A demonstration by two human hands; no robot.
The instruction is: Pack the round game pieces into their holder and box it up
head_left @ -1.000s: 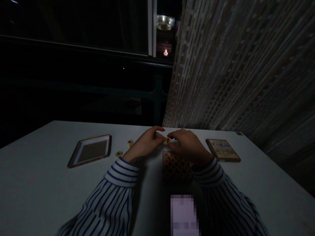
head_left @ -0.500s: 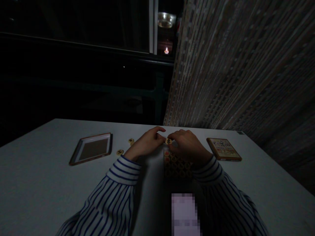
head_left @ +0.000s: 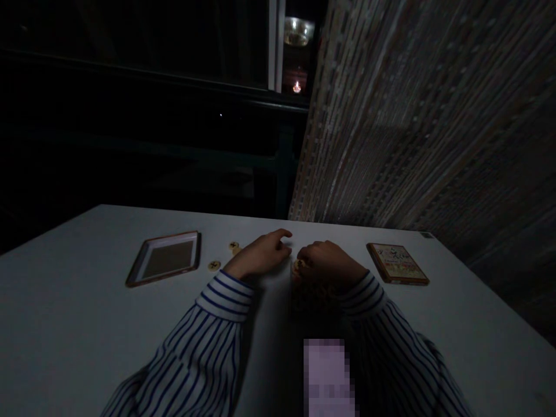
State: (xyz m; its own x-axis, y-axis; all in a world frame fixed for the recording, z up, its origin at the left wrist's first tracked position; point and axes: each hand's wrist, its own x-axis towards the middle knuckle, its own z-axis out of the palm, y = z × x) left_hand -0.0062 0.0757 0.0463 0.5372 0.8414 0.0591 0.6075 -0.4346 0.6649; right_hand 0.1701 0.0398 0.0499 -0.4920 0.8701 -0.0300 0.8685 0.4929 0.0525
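Observation:
My right hand (head_left: 328, 263) is closed in a pinch on a round xiangqi piece (head_left: 299, 264) at the upper left corner of a block of xiangqi pieces (head_left: 313, 296). Rows of pieces in that block lie under the hand, dim in its shadow, and the palm hides some of them. To the left, my left hand (head_left: 263, 253) hovers with thumb and forefinger apart and nothing visible between them. Beside its wrist lie a loose xiangqi piece (head_left: 214, 266) and another loose piece (head_left: 233, 245), which partly covers one more.
A shallow open tray (head_left: 165, 277) with a brown rim lies at the left of the white table (head_left: 82, 313). On the right is a flat box (head_left: 399, 264) with a printed cover. A pixelated bright screen (head_left: 328, 376) is close to me. A string curtain (head_left: 382, 116) hangs beyond the table.
My right hand has lowered the piece toward me, onto or just over the block's corner. My left thumb and forefinger stay apart, nearly in place. The view has shifted slightly.

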